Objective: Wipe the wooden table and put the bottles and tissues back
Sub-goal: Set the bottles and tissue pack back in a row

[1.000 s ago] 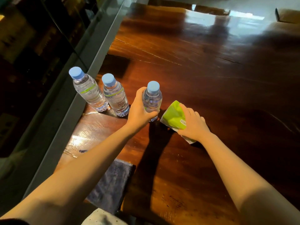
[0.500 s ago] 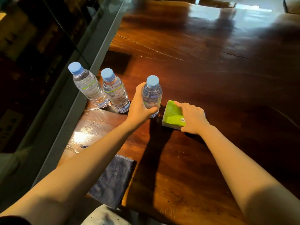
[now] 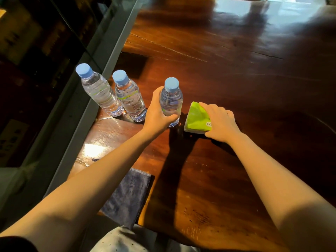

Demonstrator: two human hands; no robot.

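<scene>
Clear blue-capped bottle [image 3: 171,100] in left hand [image 3: 156,115], upright on table [image 3: 236,79]

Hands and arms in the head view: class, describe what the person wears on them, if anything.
Both forearms are bare up to the frame edge. The left hand and right hand wear no gloves, and no rings, watch or bracelets show. A dark sleeve edge appears at the upper left arm. No sleeve shows on the right arm.

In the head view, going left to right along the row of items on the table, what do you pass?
First bottle → second bottle → left hand wrapped around the third bottle → green tissue pack → right hand resting on the pack.
</scene>
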